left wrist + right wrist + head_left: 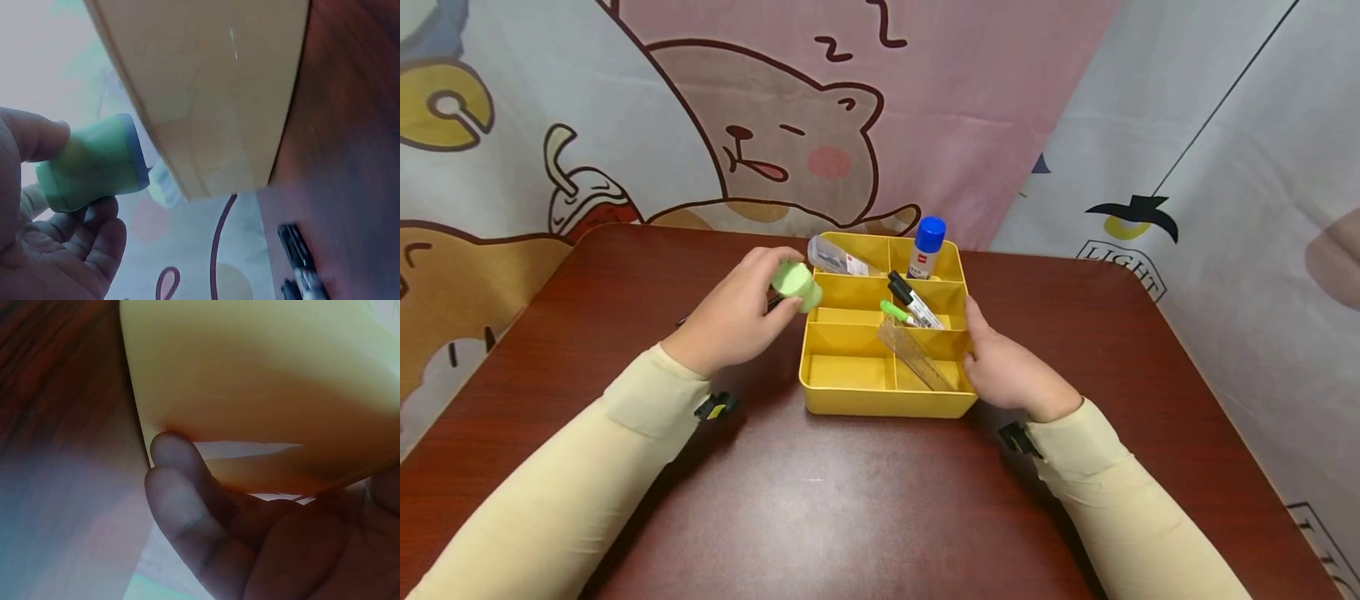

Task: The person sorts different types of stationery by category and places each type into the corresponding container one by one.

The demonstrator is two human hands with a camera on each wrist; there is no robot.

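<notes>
My left hand (737, 308) holds a small light green block (797, 285) between thumb and fingers, just above the left rim of a yellow compartment box (887, 403). Seen from the left wrist, the green block (94, 164) has rounded sides and a blue-grey end; its kind is unclear. At the box's right wall, my right hand (1011, 371) grips the side. Fingers press the outer wall (250, 394) in the right wrist view, with the thumb by the rim. Inside the box are a blue-capped glue stick (926, 248), a black-capped marker (914, 300), a green-capped pen (898, 313) and a ruler (917, 357).
A clear plastic case (842, 258) leans in the back left compartment. Black pens (301, 259) lie on the brown table (850, 500) left of the box, mostly hidden by my left hand in the head view. A printed cloth (1000, 100) hangs behind the table.
</notes>
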